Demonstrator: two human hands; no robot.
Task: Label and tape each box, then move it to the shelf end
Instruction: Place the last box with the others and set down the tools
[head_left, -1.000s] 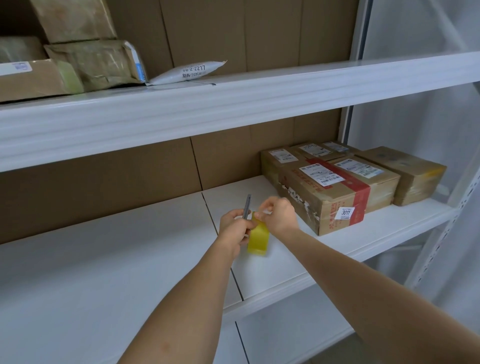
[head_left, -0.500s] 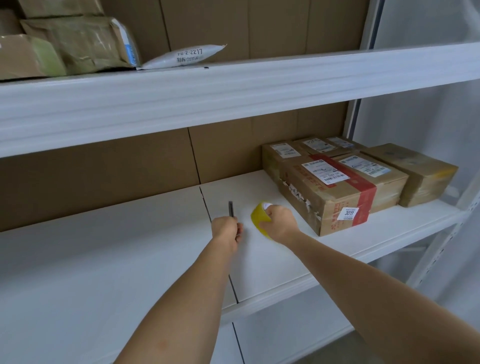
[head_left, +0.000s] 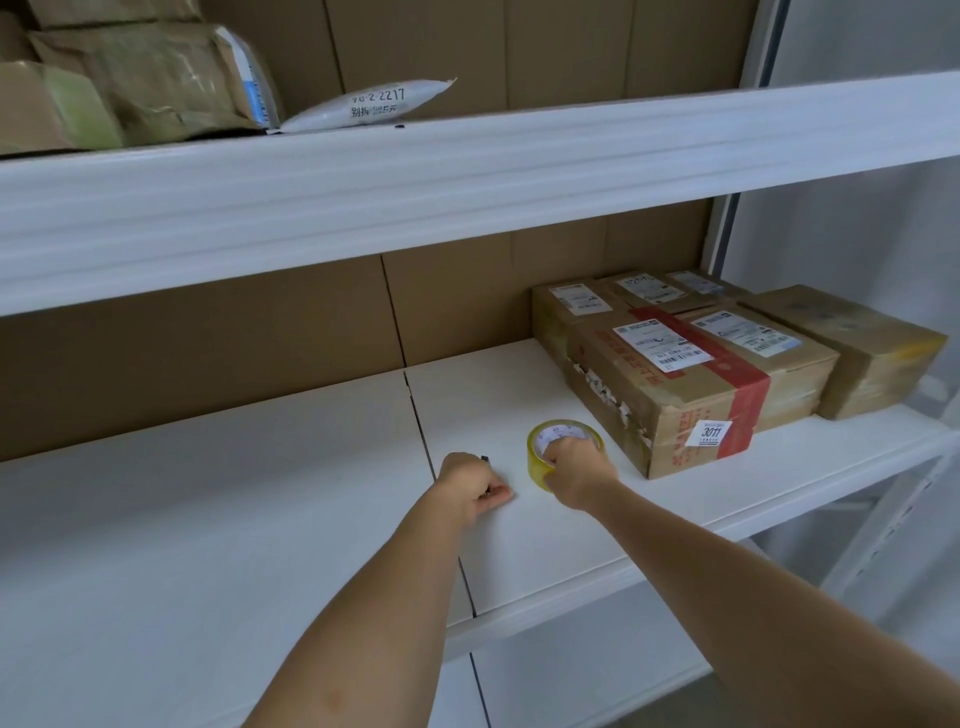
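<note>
My right hand (head_left: 574, 470) sits on the yellow tape roll (head_left: 563, 452), with my fingers curled over its top edge and into the hole, so I have a hold on it. The tape roll lies flat on the white shelf (head_left: 311, 493), just beside the front corner of the red-taped box (head_left: 670, 387). My left hand (head_left: 470, 486) is a closed fist resting on the shelf, on the far side of the tape roll from that box. A little dark tip (head_left: 484, 459) pokes out of the top of my fist. I think it is a pen or a small cutter (I cannot tell which, since my hand hides most of it). The red-taped box has a white label on top, a small number sticker on its front, and a red band around it. Behind it and on its far side from the roll sit more brown boxes (head_left: 763, 338), all pushed close together at the end of the shelf. Most of them show white labels too. The plain box (head_left: 852, 348) farthest from the tape roll shows no label that I can see. So I guess most of the job is done. I see no loose box waiting near the tape roll, so maybe I am putting my tools down, or the next box is somewhere out of sight.
</note>
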